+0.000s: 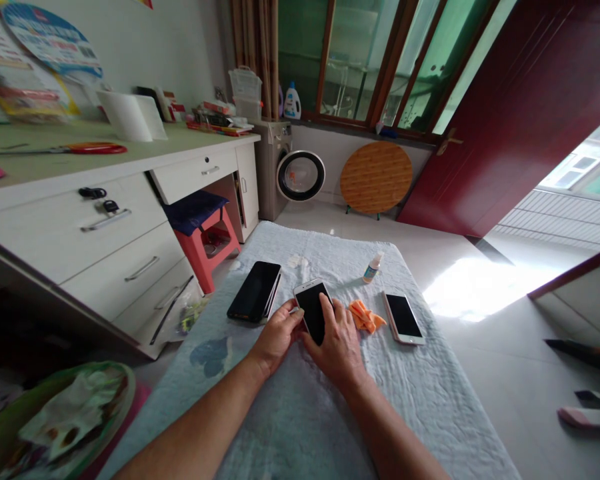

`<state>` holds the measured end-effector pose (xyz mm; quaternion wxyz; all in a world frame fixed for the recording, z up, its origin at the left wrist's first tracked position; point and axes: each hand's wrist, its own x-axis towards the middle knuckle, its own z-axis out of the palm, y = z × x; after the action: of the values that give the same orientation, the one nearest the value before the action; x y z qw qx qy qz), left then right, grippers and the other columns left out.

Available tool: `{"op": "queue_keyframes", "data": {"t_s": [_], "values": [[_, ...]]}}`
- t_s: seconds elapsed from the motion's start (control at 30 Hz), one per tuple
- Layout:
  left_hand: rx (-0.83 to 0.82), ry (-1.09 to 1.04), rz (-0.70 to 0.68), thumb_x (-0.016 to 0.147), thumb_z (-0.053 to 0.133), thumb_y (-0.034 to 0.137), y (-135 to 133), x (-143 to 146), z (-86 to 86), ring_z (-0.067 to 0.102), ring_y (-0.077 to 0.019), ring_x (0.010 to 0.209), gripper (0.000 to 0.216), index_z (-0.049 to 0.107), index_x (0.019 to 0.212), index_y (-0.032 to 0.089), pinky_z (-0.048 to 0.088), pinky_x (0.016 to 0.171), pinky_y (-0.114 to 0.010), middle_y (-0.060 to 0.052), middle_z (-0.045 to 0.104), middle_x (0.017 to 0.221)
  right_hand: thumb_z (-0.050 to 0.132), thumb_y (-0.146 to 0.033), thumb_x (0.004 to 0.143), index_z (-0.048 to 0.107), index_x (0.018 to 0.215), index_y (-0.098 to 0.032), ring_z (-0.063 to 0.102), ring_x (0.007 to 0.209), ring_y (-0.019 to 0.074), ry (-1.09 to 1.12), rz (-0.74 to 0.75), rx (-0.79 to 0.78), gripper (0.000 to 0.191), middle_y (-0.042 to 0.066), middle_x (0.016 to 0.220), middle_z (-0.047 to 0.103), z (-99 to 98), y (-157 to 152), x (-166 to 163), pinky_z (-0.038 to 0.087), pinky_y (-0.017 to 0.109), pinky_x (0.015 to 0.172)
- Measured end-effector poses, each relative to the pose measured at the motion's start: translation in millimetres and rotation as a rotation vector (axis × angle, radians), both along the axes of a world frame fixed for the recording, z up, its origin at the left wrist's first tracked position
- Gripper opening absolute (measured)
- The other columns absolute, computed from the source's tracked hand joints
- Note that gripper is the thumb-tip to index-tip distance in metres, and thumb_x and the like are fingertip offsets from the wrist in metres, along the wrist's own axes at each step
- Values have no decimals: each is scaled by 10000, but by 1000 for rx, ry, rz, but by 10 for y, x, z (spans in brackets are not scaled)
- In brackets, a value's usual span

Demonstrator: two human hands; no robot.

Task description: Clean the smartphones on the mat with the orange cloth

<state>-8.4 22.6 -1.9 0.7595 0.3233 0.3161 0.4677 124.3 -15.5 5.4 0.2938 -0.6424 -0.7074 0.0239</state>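
A white phone [311, 305] with a dark screen lies in the middle of a pale blue cloth-covered table [290, 400]. My left hand [276, 335] grips the phone's left edge, fingers curled against it. My right hand [336, 340] rests on the phone's lower right part, with a finger stretched flat across the screen. A black phone stack [255, 291] lies to the left. An orange cloth [365, 316] lies just right of my right hand. Further right sits another white phone [403, 317]. A small spray bottle [373, 267] stands behind.
A white desk with drawers [105, 220] runs along the left, with a red stool [207, 240] under it. A green bin with crumpled paper [55, 420] is at the lower left. A washing machine [285, 170] and a round folded table [376, 177] stand at the back.
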Motion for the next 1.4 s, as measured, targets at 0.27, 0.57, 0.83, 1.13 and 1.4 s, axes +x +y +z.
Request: {"op": "queue_keyframes", "data": {"t_s": [0.27,0.57,0.83,1.13,1.4], "values": [[-12,65,-123,819,660,293,-55,-48,109,668,-179,865,330,546,1105,173,504,762,-272,-96,697,995,586,-376,732,246,1428,-125,480,1154,311,38,-119,157,814,170,1251,503,117,88,287,427,483,948],[17,133,-151,794,681,307,-42,-66,84,643,-159,846,365,545,1106,173,484,723,-250,-110,685,1034,599,-523,649,449,1290,-152,534,995,294,-3,-632,-46,756,137,1120,497,383,138,1365,451,399,833],[28,173,-176,777,687,304,-60,-69,136,628,-151,827,358,566,1082,160,463,719,-248,-113,683,1034,562,-564,658,442,1338,-180,458,1115,369,-160,-745,-326,790,146,1185,526,229,147,1634,402,434,866],[43,196,-189,785,675,316,-68,-73,146,614,-146,832,347,565,1078,165,453,730,-248,-107,674,1043,548,-564,674,424,1362,-171,452,1136,372,-148,-729,-426,801,167,1226,508,130,189,1619,405,447,872],[55,205,-193,788,673,325,-69,-80,139,613,-151,842,350,567,1082,168,447,739,-255,-113,670,1063,539,-556,687,387,1383,-183,489,1123,367,-143,-710,-449,803,175,1267,478,69,199,1625,414,472,877]]}}
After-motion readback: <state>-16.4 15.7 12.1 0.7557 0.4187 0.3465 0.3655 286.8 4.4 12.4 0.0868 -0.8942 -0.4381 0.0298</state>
